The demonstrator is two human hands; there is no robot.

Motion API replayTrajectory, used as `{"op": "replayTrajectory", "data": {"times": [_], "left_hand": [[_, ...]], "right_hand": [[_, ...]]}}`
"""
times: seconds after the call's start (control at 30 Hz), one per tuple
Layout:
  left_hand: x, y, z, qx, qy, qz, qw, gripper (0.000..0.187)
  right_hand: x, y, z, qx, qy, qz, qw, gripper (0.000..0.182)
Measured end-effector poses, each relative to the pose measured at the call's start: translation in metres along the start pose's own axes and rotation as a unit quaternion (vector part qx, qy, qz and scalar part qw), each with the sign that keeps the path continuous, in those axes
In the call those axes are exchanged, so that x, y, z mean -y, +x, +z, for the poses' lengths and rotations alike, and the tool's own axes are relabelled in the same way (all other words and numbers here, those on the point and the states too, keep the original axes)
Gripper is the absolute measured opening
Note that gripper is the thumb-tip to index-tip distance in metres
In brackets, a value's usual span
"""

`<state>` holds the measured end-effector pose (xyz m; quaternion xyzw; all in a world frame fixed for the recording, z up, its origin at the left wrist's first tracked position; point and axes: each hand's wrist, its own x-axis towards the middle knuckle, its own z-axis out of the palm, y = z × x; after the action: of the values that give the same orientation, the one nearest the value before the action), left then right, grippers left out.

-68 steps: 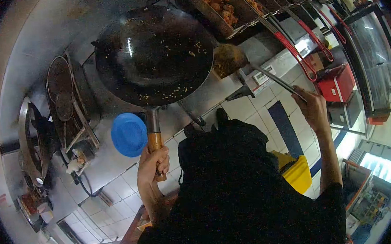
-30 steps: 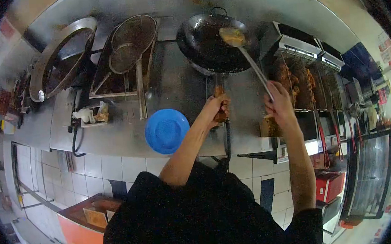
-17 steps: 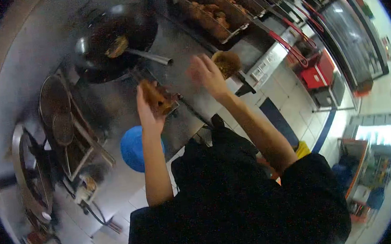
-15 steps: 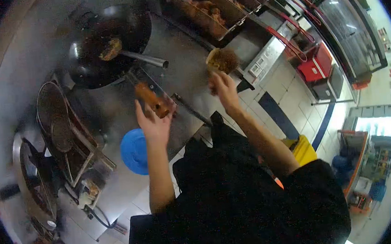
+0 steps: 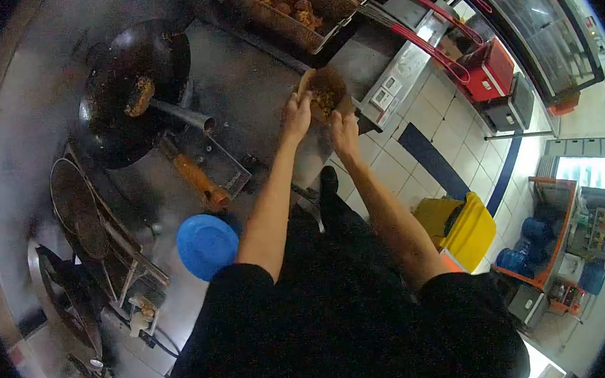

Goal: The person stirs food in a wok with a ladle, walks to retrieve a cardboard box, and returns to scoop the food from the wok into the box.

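Note:
Both my hands are at a light brown takeaway container (image 5: 304, 81) that looks like paper, with brown food (image 5: 326, 99) inside. My left hand (image 5: 298, 117) grips its near left edge, and my right hand (image 5: 344, 135) pinches its near right edge. The container is held up, its opening facing me. To the left, a black wok (image 5: 115, 144) rests on the stove, its wooden handle (image 5: 201, 180) pointing toward me with no hand on it. A ladle (image 5: 181, 115) leans in the wok with food in its bowl.
A blue plate or bowl (image 5: 207, 246) sits near my left elbow. Strainers (image 5: 77, 201) stand at the left. Fryer baskets with fried pieces (image 5: 294, 10) are at the back, their red handles (image 5: 434, 48) sticking out rightward. A yellow bin (image 5: 472, 235) stands on the floor at right.
My left hand has left the wok's wooden handle and moved right to the container. My right hand still holds the container. The wok and ladle appear farther left and lower in view.

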<state>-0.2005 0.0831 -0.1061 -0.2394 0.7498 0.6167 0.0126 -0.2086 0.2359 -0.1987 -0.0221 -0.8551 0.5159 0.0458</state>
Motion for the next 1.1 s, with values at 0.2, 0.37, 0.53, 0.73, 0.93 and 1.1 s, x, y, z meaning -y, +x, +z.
{"op": "replayTrajectory", "data": {"times": [0.2,0.37,0.53,0.73,0.93,1.1], "left_hand": [[0.054,-0.060,-0.002,0.026,0.053,0.009,0.998,0.048],[0.072,-0.079,-0.010,-0.006,0.186,0.194,0.963,0.044],[0.063,-0.041,-0.024,0.182,0.072,-0.091,0.976,0.044],[0.042,-0.063,-0.018,0.259,-0.017,0.097,0.961,0.059],[-0.040,-0.110,-0.008,0.354,0.071,0.126,0.924,0.114],[-0.078,-0.119,0.070,0.410,0.125,0.118,0.896,0.110]], "right_hand": [[0.020,-0.044,-0.053,0.061,0.173,-0.017,0.983,0.036],[0.046,-0.047,-0.106,0.282,0.156,0.079,0.943,0.095],[0.026,-0.024,-0.079,0.279,0.073,-0.167,0.943,0.130],[-0.003,-0.029,-0.090,0.278,0.057,-0.094,0.954,0.114],[0.025,-0.087,-0.188,0.284,0.252,0.081,0.921,0.079],[0.011,-0.100,-0.263,0.266,0.196,0.136,0.934,0.065]]}}
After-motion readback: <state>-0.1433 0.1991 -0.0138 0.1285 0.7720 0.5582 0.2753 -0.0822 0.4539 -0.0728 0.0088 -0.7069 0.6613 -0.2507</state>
